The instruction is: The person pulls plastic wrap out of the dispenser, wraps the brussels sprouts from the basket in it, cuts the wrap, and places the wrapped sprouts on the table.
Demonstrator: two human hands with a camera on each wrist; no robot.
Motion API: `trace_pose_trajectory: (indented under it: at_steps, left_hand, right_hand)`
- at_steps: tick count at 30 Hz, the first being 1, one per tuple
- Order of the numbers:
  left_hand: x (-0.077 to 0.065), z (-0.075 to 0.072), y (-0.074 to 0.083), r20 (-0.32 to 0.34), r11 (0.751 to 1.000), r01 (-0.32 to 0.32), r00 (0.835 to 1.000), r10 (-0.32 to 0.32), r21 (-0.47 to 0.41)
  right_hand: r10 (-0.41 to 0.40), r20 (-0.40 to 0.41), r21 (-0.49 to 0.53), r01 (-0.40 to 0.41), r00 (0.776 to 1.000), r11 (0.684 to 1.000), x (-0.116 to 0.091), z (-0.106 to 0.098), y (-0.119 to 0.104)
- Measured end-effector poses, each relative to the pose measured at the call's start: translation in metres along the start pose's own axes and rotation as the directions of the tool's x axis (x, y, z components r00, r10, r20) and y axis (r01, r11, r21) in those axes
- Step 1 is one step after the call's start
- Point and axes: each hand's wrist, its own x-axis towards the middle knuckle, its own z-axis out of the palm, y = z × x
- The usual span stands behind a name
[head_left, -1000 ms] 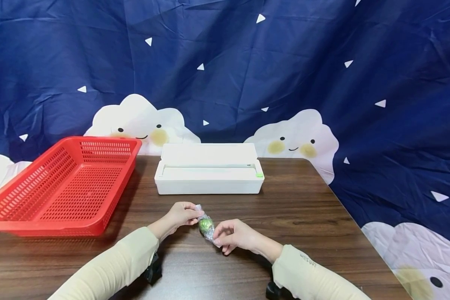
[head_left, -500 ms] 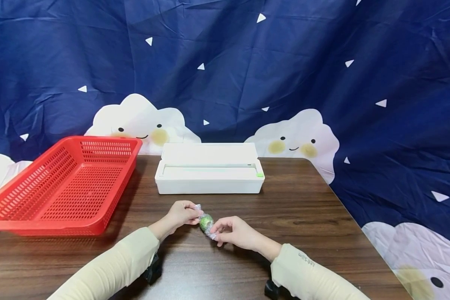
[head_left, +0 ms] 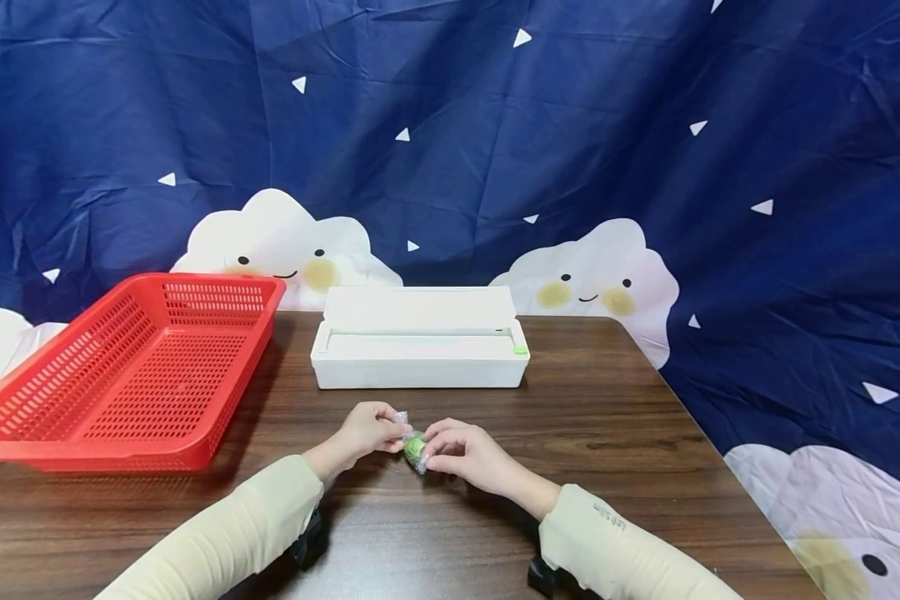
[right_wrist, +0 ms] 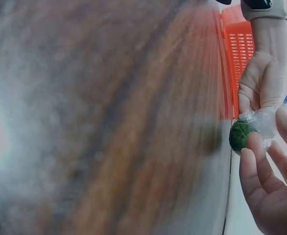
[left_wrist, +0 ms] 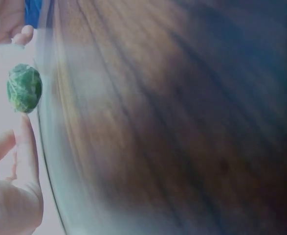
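Observation:
A small green Brussels sprout (head_left: 415,447), wrapped in clear plastic wrap, is held between both hands above the table. My left hand (head_left: 366,429) pinches the twisted upper end of the wrap between thumb and fingers. From the other side my right hand (head_left: 471,455) holds the wrapped sprout, thumb and fingers bent at its lower right. Pale leaf veins show on the sprout (left_wrist: 24,88) in the left wrist view. In the right wrist view, fingertips touch the sprout (right_wrist: 240,135), and loose clear wrap (right_wrist: 266,121) bunches beside it.
A long white box (head_left: 420,372) with its lid raised stands behind the hands, a green tab at its right end. At the left is a red perforated basket (head_left: 195,454). The brown wooden table (head_left: 607,400) ends at a blue cloud-print curtain (head_left: 450,125).
My right hand has moved up and slightly left along the wrapped sprout, from the lower tail of wrap to close beside the sprout. The left hand keeps its pinch almost in place.

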Motion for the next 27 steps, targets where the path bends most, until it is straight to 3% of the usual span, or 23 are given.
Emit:
trace_pose_trajectory:
  at_steps: [7, 11, 18, 27]
  left_hand:
    - [-0.002, 0.005, -0.001, -0.004, 1.0, -0.021, 1.0, 0.021, 0.004]
    - [-0.001, 0.006, -0.002, -0.008, 0.999, -0.037, 0.999, 0.037, 0.004]
    - [-0.006, 0.004, -0.002, 0.049, 0.993, -0.117, 0.992, 0.118, -0.016]
    - [-0.006, 0.006, -0.001, 0.024, 0.998, -0.064, 0.998, 0.064, -0.011]
  right_hand:
    - [0.056, -0.031, 0.029, -0.055, 0.998, 0.998, -0.002, -0.002, -0.028]
    - [0.061, -0.055, -0.015, -0.062, 0.997, 0.998, 0.0, -0.003, -0.034]
    - [0.049, -0.077, -0.047, -0.053, 0.996, 0.998, 0.005, -0.001, -0.035]
    - [0.139, -0.073, 0.025, -0.138, 0.988, 0.99, 0.008, 0.0, -0.031]
